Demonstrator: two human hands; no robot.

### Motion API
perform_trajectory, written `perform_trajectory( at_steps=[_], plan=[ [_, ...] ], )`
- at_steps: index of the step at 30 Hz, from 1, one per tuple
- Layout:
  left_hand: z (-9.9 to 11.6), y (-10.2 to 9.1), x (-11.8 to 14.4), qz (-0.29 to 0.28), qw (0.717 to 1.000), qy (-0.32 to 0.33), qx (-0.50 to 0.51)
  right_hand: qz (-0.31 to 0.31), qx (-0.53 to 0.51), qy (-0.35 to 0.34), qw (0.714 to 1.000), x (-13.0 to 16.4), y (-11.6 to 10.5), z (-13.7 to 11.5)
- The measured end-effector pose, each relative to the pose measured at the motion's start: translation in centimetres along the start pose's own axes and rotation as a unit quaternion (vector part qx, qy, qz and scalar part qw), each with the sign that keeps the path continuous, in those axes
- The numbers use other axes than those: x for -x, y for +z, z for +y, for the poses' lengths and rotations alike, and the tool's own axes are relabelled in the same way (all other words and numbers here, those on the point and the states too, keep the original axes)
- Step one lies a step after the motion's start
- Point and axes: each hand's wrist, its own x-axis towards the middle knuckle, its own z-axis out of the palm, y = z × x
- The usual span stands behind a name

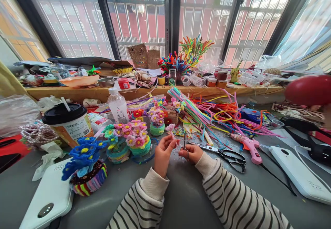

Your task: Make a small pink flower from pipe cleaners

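My left hand [165,149] pinches a small pink pipe-cleaner flower [170,128] by its stem, with the bloom standing above the fingertips. Close beside it, my right hand [191,152] is closed around a small pair of scissors [184,141], blades pointing up. The lower end of the stem lies between the two hands, and I cannot tell whether the blades touch it. To the left stands a pot of pink pipe-cleaner flowers [133,132] in a turquoise base. Farther left is a pot with blue flowers [86,153].
Larger black-handled scissors [230,155] and a pink glue gun [249,147] lie to the right. Loose pipe cleaners [196,108] are heaped behind my hands. A lidded cup [68,124], a water bottle [118,106] and two white power banks [48,194] stand or lie around the grey table.
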Motion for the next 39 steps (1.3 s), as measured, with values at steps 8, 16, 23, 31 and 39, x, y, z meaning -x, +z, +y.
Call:
perform_trajectory(
  at_steps=[8, 16, 23, 31, 39],
  plan=[
    [0.0, 0.2, 0.2, -0.046, 0.997, -0.043, -0.032, 0.020, -0.016, -0.017, 1.000, -0.3, -0.5, 0.5],
    [-0.1, 0.1, 0.1, -0.047, 0.997, -0.029, -0.054, 0.029, 0.033, -0.072, 0.996, -0.8, -0.7, 0.9],
    [0.0, 0.0, 0.0, -0.016, 0.999, -0.022, -0.020, 0.011, 0.156, -0.134, 0.978, -0.2, -0.3, 0.5],
    [0.4, 0.2, 0.2, -0.046, 0.999, 0.001, 0.029, -0.018, 0.294, -0.196, 0.935, 0.4, 0.1, 0.6],
    [0.3, 0.3, 0.2, -0.062, 0.997, -0.002, 0.043, -0.069, 0.353, -0.183, 0.915, 0.6, -1.0, 0.0]
  ],
)
